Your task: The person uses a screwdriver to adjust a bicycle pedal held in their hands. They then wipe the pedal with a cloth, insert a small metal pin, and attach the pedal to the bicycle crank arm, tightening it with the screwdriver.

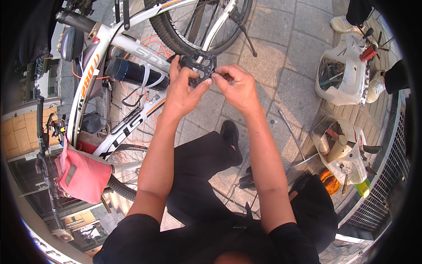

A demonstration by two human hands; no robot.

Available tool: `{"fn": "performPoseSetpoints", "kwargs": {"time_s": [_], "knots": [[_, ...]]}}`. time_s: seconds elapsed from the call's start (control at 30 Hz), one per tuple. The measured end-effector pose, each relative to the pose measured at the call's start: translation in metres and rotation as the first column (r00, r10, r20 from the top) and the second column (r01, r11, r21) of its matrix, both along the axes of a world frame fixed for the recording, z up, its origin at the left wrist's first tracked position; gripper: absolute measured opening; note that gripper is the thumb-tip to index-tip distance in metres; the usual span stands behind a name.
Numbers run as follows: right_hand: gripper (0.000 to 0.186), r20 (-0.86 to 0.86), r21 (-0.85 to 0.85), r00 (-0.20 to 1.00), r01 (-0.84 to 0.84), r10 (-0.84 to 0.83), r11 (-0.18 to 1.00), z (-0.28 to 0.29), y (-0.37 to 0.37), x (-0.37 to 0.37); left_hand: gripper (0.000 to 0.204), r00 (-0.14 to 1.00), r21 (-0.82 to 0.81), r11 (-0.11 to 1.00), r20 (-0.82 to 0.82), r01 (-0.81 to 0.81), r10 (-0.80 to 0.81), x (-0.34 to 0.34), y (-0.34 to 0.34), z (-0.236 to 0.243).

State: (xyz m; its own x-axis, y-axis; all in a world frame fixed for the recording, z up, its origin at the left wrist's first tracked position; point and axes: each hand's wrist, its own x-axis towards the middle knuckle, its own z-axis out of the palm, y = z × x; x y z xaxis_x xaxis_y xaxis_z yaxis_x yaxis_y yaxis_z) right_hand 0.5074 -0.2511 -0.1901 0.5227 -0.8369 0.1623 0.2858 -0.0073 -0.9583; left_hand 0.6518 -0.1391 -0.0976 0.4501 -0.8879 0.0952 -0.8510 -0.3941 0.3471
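Sitting in front of a white bicycle frame (132, 46), the black pedal (198, 64) is gripped by the left hand (183, 90) from below, while the right hand (235, 86) pinches its right end. Two cut-open white containers of tools (340, 81) stand well apart, right.

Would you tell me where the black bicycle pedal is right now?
In the head view, upper centre: the black pedal is held between the left hand and right hand.

Matt black metal pedal (198, 64); glossy white painted bike frame (132, 46); pink cloth (83, 175); rough stone paving (281, 57)
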Motion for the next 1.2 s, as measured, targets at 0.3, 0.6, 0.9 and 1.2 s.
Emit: {"fn": "performPoseSetpoints", "kwargs": {"time_s": [0.3,0.6,0.9,1.2], "knots": [[0.014,-0.125,-0.201,0.972,0.170,-0.197,0.965,0.013,0.014,0.001,0.048,0.999,-0.019,0.999,-0.003,0.049,-0.049,0.006,0.002,-0.005],[0.021,-0.179,0.106,0.978,0.127,-0.106,0.986,0.021,0.021,0.004,0.048,0.999,-0.018,0.999,0.008,0.042,-0.042,0.005,0.001,-0.006],[0.026,-0.248,0.076,0.964,0.119,-0.097,0.990,0.030,0.021,0.001,0.048,0.998,-0.084,0.996,-0.040,0.039,-0.043,-0.002,0.000,0.001],[0.023,-0.291,0.370,0.952,0.021,0.095,0.929,0.046,0.010,0.004,0.048,0.990,-0.040,0.996,-0.125,-0.075,0.070,-0.009,0.000,0.012]]}}
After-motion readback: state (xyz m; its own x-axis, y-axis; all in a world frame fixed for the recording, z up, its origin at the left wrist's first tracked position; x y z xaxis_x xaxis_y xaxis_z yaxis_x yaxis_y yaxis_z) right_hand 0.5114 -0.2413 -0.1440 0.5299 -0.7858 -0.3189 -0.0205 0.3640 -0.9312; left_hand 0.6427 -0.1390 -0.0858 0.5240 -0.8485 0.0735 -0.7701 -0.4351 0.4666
